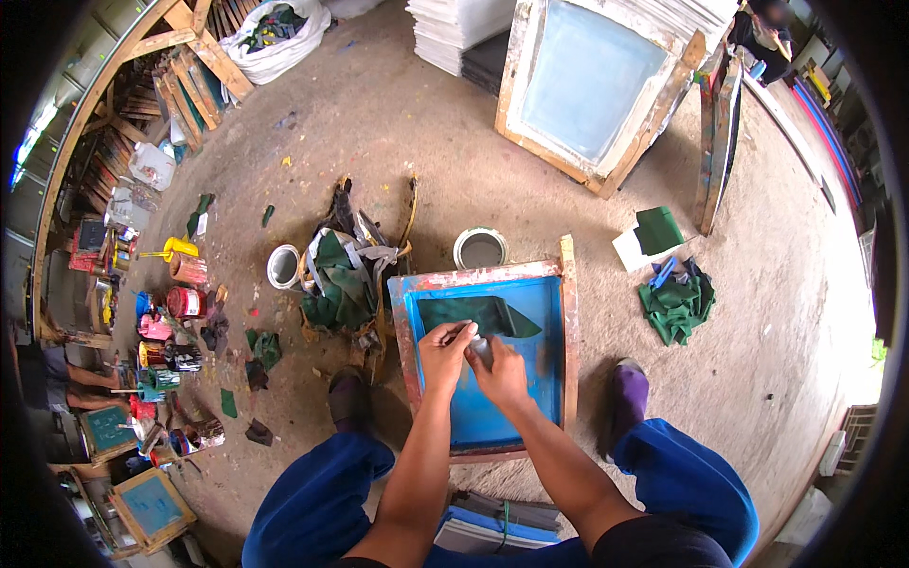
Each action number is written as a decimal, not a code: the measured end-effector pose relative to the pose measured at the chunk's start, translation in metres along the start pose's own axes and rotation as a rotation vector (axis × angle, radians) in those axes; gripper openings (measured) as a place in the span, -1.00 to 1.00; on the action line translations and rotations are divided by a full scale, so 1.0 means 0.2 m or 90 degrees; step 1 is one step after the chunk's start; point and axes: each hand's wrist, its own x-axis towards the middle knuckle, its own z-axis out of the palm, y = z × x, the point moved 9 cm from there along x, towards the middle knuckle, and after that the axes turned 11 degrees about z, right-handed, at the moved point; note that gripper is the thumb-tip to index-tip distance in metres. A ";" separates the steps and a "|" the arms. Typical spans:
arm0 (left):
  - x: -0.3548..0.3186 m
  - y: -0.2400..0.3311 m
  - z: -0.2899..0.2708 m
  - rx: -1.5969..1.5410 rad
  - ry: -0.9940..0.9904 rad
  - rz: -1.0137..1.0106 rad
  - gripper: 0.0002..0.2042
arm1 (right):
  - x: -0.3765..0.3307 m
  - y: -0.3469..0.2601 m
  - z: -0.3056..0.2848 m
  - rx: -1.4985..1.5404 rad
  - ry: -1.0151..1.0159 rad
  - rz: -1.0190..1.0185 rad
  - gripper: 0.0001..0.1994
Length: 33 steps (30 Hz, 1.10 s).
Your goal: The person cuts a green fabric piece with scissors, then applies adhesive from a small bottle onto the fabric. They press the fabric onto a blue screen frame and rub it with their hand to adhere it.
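A screen-printing frame (570,379) with blue mesh lies between my feet. Across the far part of its mesh is a dark green cloth (483,314). Both my hands meet over the middle of the frame. My right hand (502,376) is closed on a small grey object (483,351); its kind does not show clearly. The fingers of my left hand (447,355) are pinched together at the top of this grey object, and what they grip is mostly hidden.
An open tin (481,250) stands beyond the frame, and a white tin (283,266) beside a container heaped with rags (339,289). Green cloth (678,308) lies on the right. Paint cans (187,303) crowd the left. Another screen (592,85) leans at the back; a person (762,43) is behind.
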 end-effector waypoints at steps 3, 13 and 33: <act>0.02 0.02 0.05 -0.004 -0.085 0.021 -0.83 | 0.03 -0.01 -0.05 0.023 0.009 -0.038 -0.63; 0.09 0.24 0.13 0.270 -0.172 0.223 -0.85 | 0.06 0.00 -0.13 0.232 -0.066 -0.035 -0.75; -0.01 0.38 0.54 -0.005 -0.198 0.190 -0.56 | 0.05 0.07 -0.45 0.492 -0.020 0.017 -0.74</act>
